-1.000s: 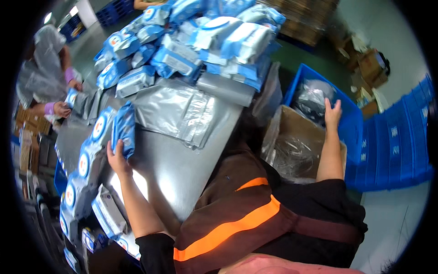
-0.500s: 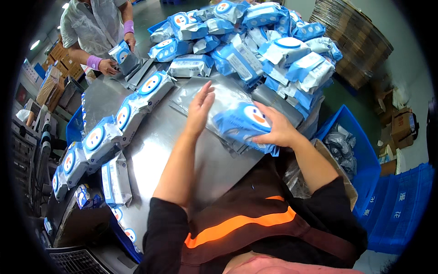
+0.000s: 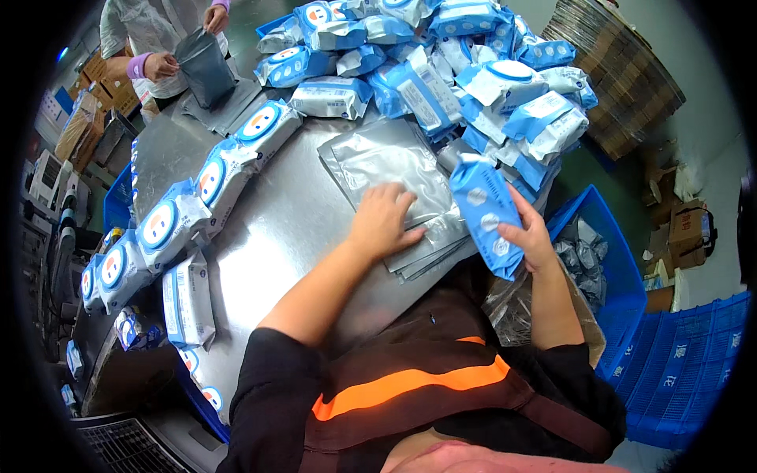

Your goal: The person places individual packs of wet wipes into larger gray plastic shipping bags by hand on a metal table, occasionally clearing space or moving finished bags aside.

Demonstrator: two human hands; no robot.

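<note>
In my right hand [image 3: 530, 233] is a blue-and-white pack of wet wipes [image 3: 485, 211], gripped along its right side and tilted upright, its blue side with pale round marks toward me. My left hand [image 3: 385, 221] rests on a stack of silvery-grey plastic mailing bags [image 3: 394, 162], thumb and fingers apart. These bags lie flat on the metal table [image 3: 260, 276], in front of a large heap of similar wipes packs [image 3: 426, 98]. A curved row of wipes packs [image 3: 162, 223] runs along the table's left side, with one more pack [image 3: 188, 303] standing beside it.
Across the table at far left, a co-worker [image 3: 162, 35] holds a grey bag [image 3: 205, 67] in both hands. To my right stands a blue crate [image 3: 623, 268] with filled grey bags, beside a blue basket [image 3: 686, 370]. A wrapped pallet of cartons [image 3: 619, 79] stands behind.
My right hand has moved right with the wipes pack and turned it. The left hand has come down onto the bags. The co-worker's pack is now out of sight, and a grey bag is held up.
</note>
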